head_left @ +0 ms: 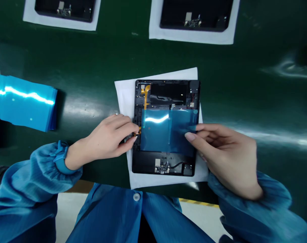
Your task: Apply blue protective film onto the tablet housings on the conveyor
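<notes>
Head view.
- Item 1: open tablet chassis (163,160), black, lying flat on a white sheet (124,98) on the green belt (92,67), directly in front of the person.
- Item 2: blue film (165,130), glossy, spread across the middle of the chassis, just below an orange flex cable (145,96).
- Item 3: left hand (108,138), thumb and forefinger pinched together at the film's left edge; what they nip cannot be told.
- Item 4: right hand (224,155), thumb and forefinger clamped on the film's right edge, other fingers curled beneath.
- Item 5: stack of blue films (25,103), far left on the belt, well apart.
- Items 6–7: two further chassis (64,10) (196,15), each on its own white sheet, at the top edge.
</notes>
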A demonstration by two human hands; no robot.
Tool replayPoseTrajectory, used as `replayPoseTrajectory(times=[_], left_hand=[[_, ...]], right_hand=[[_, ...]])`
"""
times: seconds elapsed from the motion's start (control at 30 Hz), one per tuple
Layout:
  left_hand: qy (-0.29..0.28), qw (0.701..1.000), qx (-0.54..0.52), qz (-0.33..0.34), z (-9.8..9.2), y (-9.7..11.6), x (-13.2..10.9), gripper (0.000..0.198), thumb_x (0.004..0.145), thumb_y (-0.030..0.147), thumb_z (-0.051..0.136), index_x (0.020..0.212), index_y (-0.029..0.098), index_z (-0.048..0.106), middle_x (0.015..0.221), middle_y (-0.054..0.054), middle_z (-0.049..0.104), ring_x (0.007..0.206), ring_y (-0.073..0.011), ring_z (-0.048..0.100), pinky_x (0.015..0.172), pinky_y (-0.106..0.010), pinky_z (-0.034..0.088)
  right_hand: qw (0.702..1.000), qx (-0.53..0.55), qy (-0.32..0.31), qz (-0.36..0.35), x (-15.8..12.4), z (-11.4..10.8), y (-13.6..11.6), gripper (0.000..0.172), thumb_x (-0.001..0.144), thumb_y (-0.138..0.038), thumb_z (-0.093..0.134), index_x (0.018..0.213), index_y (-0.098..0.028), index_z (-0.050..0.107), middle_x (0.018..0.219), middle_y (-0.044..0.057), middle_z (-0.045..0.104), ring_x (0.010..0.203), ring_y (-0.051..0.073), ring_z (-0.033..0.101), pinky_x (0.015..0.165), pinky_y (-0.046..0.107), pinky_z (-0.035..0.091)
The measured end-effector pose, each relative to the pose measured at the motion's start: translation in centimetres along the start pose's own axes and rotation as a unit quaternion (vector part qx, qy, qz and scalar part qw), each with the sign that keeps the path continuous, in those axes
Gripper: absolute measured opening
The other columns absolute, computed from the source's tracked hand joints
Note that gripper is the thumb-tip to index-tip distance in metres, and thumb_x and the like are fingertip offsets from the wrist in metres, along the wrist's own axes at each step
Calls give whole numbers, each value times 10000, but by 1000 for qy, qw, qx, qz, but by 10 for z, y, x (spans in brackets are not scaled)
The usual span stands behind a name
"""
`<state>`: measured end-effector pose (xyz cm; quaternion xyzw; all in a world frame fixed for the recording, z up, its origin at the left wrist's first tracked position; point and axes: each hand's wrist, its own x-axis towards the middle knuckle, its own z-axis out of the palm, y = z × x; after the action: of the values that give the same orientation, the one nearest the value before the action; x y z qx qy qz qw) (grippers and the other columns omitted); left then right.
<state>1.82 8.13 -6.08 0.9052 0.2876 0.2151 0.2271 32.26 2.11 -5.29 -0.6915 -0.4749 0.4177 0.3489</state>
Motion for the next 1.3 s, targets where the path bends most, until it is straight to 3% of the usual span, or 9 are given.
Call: replayPoseTrajectory(times=[0.27,0.47,0.8,0.9,0.97,1.03,1.13,1.2,1.3], left_hand=[[14,992,119,47,-10,5,7,201,1064,229,581,1182,170,734,905,-60,691,788,-179,636,683,-322,513],[-127,956,253,84,-8,20,34,301,1078,247,526,1258,210,764,940,-70,670,844,-225,622,692,-351,432],[-257,942,208,54,23,45,92,550,1044,125,447,1536,315,605,1193,-121,699,1104,-299,673,910,-429,490],[-239,956,166,31,14,36,85,546,1063,161,400,1557,308,583,1246,-123,697,1125,-298,677,948,-442,505],[-170,976,137,-15,2,21,70,516,1081,258,418,1580,243,550,1345,-147,672,1227,-317,652,1022,-461,505],[-99,986,117,-69,-11,2,51,631,1066,490,514,1617,183,488,1531,-189,577,1423,-375,546,1161,-519,448],[-106,984,92,-106,-20,-23,27,1170,852,901,608,1717,180,293,1764,-211,311,1637,-475,266,1324,-630,225],[-149,978,82,-118,-18,-33,18,1384,739,1022,573,1750,170,163,1815,-211,170,1678,-488,146,1355,-650,100],[-183,971,78,-129,-13,-37,16,1450,726,1055,517,1756,128,90,1826,-214,80,1697,-462,86,1374,-620,14]], right_hand=[[991,132,1,36,3,3,1,264,871,-403,850,998,-214,716,601,-52,626,422,87,464,377,231,338],[978,205,23,19,8,10,4,269,836,-402,854,861,-228,651,553,-75,567,388,68,408,365,223,290],[973,232,-7,14,14,6,3,321,809,-441,858,851,-233,616,561,-83,538,372,57,363,340,217,230],[986,168,-6,-23,11,6,4,253,879,-432,795,872,-228,647,577,-67,563,385,72,388,361,235,269],[992,62,4,-108,5,8,1,189,936,-399,744,938,-215,702,654,-26,656,466,104,525,438,252,395],[966,-85,-26,-242,-3,11,-5,208,988,-378,696,1078,-201,757,897,50,794,715,168,722,619,290,546],[848,-286,-152,-420,-6,21,-16,379,1058,-439,613,1316,-197,748,1374,107,768,1105,252,779,841,341,610],[775,-366,-206,-471,6,30,-22,482,1086,-507,551,1406,-188,717,1503,108,693,1134,265,782,836,345,614],[748,-425,-190,-473,32,39,-28,551,1117,-527,467,1473,-166,682,1542,103,656,1177,276,774,847,358,616]])
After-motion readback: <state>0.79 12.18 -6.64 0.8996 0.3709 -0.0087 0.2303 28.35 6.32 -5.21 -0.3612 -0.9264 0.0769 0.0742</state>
